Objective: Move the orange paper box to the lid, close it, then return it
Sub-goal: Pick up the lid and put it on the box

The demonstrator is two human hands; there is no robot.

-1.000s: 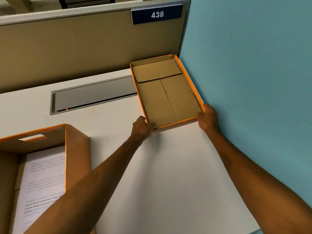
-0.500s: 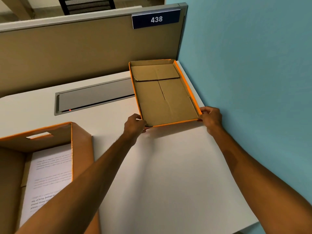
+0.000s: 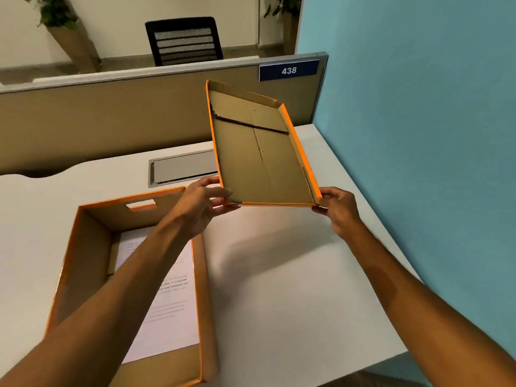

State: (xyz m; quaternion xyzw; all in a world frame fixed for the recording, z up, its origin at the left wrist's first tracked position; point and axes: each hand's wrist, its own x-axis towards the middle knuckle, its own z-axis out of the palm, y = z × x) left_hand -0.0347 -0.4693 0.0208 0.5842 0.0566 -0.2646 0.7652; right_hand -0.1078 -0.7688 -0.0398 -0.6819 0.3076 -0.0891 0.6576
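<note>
Gripping the lid (image 3: 262, 160) at its near corners, left hand (image 3: 199, 208) and right hand (image 3: 339, 209) hold it tilted above the desk (image 3: 279, 275).

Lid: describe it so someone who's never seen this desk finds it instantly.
On the white desk by the teal wall, below the blue 438 sign, both hands hold up a shallow tray: the lid. The left hand and right hand grip its near corners. Unlike the deep orange box with paper inside, it is flat, tilted, airborne.
</note>
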